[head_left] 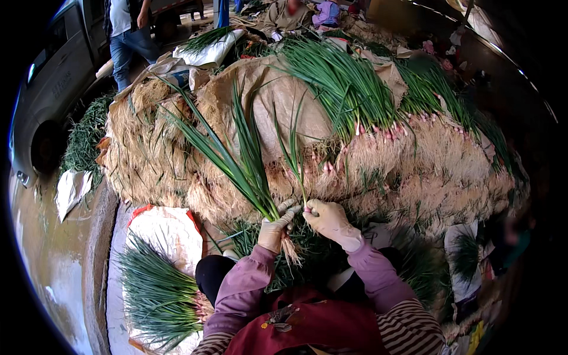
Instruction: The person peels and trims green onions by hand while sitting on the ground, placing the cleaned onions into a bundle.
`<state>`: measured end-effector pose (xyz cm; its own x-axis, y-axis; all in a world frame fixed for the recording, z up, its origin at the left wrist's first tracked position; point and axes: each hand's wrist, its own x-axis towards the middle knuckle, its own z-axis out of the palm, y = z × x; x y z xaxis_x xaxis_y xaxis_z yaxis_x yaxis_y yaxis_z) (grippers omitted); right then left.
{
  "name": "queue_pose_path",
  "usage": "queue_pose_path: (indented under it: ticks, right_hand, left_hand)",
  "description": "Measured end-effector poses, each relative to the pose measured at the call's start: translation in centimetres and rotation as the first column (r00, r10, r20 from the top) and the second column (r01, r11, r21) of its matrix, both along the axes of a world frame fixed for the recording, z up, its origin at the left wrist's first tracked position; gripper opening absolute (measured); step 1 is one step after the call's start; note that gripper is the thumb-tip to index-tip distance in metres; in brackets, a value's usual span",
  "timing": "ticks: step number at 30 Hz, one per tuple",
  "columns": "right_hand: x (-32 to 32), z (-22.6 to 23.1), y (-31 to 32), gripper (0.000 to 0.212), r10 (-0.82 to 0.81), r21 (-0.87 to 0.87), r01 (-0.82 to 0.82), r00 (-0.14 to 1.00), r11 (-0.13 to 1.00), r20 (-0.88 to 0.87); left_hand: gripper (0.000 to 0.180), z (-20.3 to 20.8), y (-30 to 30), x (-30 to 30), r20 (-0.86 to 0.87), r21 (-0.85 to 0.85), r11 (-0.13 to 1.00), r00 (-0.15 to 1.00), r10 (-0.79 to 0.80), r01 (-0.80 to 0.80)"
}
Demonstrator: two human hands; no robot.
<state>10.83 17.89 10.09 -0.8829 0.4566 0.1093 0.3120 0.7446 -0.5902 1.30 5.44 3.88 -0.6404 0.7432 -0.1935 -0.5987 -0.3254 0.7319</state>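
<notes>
Both my hands wear pale gloves. My left hand (276, 229) is closed round a bunch of green onions (248, 177); their long leaves lean up and to the left, and their roots (290, 249) hang out below the fist. In my right hand (331, 222), thumb and fingers pinch a thin single green onion (302, 183) near its bulb, its leaves pointing up. The two hands are close together, in front of a wide heap with matted pale roots (231, 198) along its near side.
Across the heap's top right lie rows of green onions (337, 83), bulbs toward me. At lower left, a pile of green onions (160, 296) rests on a white sack (168, 228). Loose green leaves (307, 269) cover the ground between my legs. A vehicle (56, 89) and a standing person (125, 35) are at far left.
</notes>
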Motion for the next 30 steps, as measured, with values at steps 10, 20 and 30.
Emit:
queue_pose_path:
  ticks: [10, 20, 30]
  right_hand:
    - [-3.2, -2.6, 1.8, 0.019, -0.193, -0.816, -0.057, 0.96, 0.576, -0.203]
    - [-0.1, -0.3, 7.3, 0.035, -0.098, -0.146, 0.098, 0.995, 0.984, 0.008]
    - [-3.4, 4.3, 12.4, 0.026, -0.402, 0.045, 0.442, 0.85, 0.896, -0.341]
  left_hand:
    - [0.012, 0.6, 0.5, 1.2, -0.012, -0.117, 0.988, 0.994, -0.106, 0.104]
    - [0.008, 1.4, -0.1, 0.7, -0.104, -0.105, 0.989, 0.99, 0.095, -0.106]
    - [0.017, 1.3, 0.0, 0.3, -0.087, -0.131, 0.989, 0.993, -0.077, 0.065]
